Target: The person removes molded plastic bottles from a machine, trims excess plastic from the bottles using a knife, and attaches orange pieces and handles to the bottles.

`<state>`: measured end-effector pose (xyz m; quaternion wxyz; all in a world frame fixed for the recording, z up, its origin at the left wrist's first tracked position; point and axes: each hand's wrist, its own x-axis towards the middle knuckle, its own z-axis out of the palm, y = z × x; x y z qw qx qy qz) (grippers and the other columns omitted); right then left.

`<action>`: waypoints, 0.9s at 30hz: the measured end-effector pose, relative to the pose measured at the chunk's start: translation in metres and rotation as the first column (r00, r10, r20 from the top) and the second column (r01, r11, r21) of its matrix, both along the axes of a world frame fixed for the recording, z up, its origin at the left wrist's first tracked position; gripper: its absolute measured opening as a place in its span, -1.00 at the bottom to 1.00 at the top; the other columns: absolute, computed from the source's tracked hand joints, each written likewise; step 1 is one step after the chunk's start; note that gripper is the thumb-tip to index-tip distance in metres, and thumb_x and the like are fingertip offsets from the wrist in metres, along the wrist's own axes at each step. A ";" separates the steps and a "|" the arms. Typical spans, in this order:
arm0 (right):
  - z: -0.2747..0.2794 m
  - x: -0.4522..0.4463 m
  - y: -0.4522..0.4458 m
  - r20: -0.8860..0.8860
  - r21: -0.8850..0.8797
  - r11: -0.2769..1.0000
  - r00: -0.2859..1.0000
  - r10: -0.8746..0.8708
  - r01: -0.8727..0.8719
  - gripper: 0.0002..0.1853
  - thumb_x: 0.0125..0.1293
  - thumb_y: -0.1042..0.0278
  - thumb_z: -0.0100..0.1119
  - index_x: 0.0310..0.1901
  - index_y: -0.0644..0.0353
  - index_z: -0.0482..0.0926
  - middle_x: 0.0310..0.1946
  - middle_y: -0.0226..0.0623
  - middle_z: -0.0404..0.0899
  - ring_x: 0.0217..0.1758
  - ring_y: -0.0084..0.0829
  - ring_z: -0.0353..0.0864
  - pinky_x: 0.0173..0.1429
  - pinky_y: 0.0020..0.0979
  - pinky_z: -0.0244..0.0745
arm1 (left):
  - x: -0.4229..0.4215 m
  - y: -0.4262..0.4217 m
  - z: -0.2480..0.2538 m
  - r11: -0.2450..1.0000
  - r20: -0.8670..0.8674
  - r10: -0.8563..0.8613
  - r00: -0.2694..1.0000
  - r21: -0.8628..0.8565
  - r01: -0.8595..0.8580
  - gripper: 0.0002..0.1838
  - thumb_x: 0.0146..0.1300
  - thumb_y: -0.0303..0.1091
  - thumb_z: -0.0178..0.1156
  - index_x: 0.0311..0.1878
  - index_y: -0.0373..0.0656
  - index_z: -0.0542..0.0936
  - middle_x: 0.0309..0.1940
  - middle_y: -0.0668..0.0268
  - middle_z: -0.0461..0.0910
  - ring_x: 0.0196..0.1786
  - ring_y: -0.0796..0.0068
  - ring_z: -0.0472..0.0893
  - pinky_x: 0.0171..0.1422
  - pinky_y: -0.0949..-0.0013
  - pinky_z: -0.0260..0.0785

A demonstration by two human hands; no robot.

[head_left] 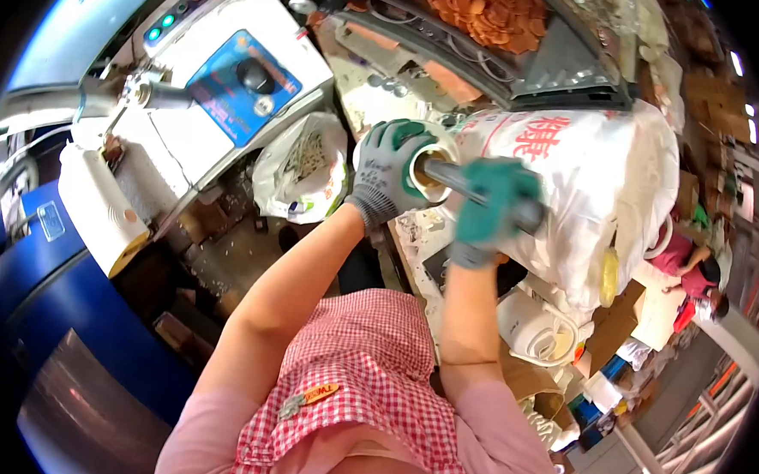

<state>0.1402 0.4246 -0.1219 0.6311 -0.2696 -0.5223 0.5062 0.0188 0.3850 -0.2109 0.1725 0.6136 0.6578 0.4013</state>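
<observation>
My left hand (392, 165), in a grey and green glove, is closed round a white round container (440, 143) with an open mouth and a brownish inside. Beside it my right hand (494, 204), gloved in green and smeared by motion, is closed round a metal rod (451, 177). The rod's near end reaches into the mouth of the container. How deep it goes is hidden, and the part within my right glove cannot be seen. Both hands are above a cluttered pale worktop (354, 68).
A white sack with red print (562, 186) bulges right of my hands. A tray of orange-brown discs (485, 15) stands behind. A lined plastic bag (301, 168) and a white machine with blue panel (246, 84) are left. A white jug (538, 327) stands low right; a person (691, 270) is beyond.
</observation>
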 end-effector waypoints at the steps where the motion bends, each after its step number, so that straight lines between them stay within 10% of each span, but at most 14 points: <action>1: 0.038 0.012 -0.002 -0.023 -0.028 1.000 1.000 0.013 -0.014 -0.87 0.24 0.54 0.16 -0.38 0.12 0.41 -0.45 -0.27 0.44 -0.41 -0.36 0.47 -0.20 -0.20 0.50 | 0.000 -0.003 0.005 0.999 0.005 0.005 1.000 0.041 -0.005 -0.15 -0.34 0.23 0.53 0.11 0.08 0.58 0.15 0.16 0.48 0.22 0.02 0.43 0.37 -0.07 0.21; 8: 0.171 0.142 0.068 0.496 0.568 0.818 0.758 -0.424 0.086 -0.90 0.26 0.64 0.11 -0.23 0.29 0.59 -0.31 -0.31 0.60 -0.33 -0.47 0.56 -0.15 -0.41 0.61 | 0.004 -0.006 0.008 1.000 -0.002 -0.023 1.000 0.007 0.023 -0.09 -0.35 0.06 0.61 0.18 -0.04 0.51 0.14 0.16 0.47 0.23 0.05 0.39 0.33 -0.03 0.24; 12: 0.137 0.179 0.161 0.880 0.354 0.926 0.383 -0.281 -0.132 -0.53 0.10 0.32 0.51 0.00 0.26 0.53 -0.14 -0.31 0.63 -0.10 -0.45 0.61 0.07 -0.39 0.54 | 0.009 -0.002 0.019 0.997 0.028 -0.059 0.998 -0.050 0.060 -0.09 -0.36 -0.05 0.63 0.18 -0.07 0.51 0.14 0.14 0.48 0.22 0.06 0.40 0.34 -0.02 0.25; 14: 0.164 0.172 0.148 0.758 0.647 0.712 0.133 -0.638 -0.272 -0.51 0.10 0.20 0.52 -0.02 0.24 0.55 -0.18 -0.25 0.64 -0.14 -0.37 0.63 -0.01 -0.37 0.52 | 0.011 0.001 0.014 0.997 -0.018 -0.043 0.999 -0.058 0.042 -0.12 -0.37 -0.10 0.64 0.16 -0.05 0.53 0.13 0.16 0.48 0.23 0.02 0.39 0.34 0.02 0.26; 16: 0.183 0.201 0.098 0.863 0.479 0.860 0.084 -0.498 0.176 -0.50 0.10 0.00 0.50 -0.11 0.22 0.55 -0.28 -0.23 0.62 -0.27 -0.28 0.61 -0.09 -0.32 0.53 | 0.008 -0.001 0.020 0.997 -0.052 -0.055 0.997 -0.052 0.052 -0.15 -0.33 -0.08 0.63 0.15 -0.05 0.53 0.13 0.17 0.48 0.24 0.04 0.40 0.35 0.00 0.23; 17: 0.190 0.218 0.074 0.922 0.381 0.879 -0.187 -0.338 0.287 -0.51 0.09 -0.01 0.50 -0.15 0.19 0.54 -0.30 -0.25 0.63 -0.30 -0.29 0.60 -0.11 -0.32 0.53 | 0.006 -0.003 0.036 0.996 -0.073 -0.082 0.994 0.033 0.084 -0.15 -0.32 -0.07 0.62 0.15 -0.07 0.53 0.14 0.17 0.48 0.26 0.04 0.40 0.35 -0.01 0.22; 20: 0.153 0.263 0.024 0.831 0.252 0.958 -0.539 -0.141 0.139 -0.43 0.09 -0.16 0.35 -0.02 0.09 0.53 -0.20 -0.17 0.65 -0.13 -0.12 0.67 0.00 -0.16 0.53 | -0.010 -0.021 0.102 0.963 -0.172 -0.182 0.968 0.169 0.211 -0.20 -0.24 -0.09 0.57 0.13 -0.13 0.48 0.22 0.12 0.48 0.31 -0.01 0.41 0.41 -0.08 0.15; 27: 0.156 0.289 0.022 0.582 0.282 0.959 -0.798 -0.156 0.018 -0.56 0.36 0.02 -0.01 0.21 -0.01 0.43 -0.31 -0.02 0.68 -0.31 -0.09 0.71 -0.24 -0.07 0.59 | -0.057 -0.086 0.243 0.736 -0.187 -0.672 0.717 -0.276 0.618 -0.17 -0.35 -0.05 0.58 0.09 -0.16 0.54 0.16 0.12 0.55 0.27 0.08 0.50 0.46 0.12 0.24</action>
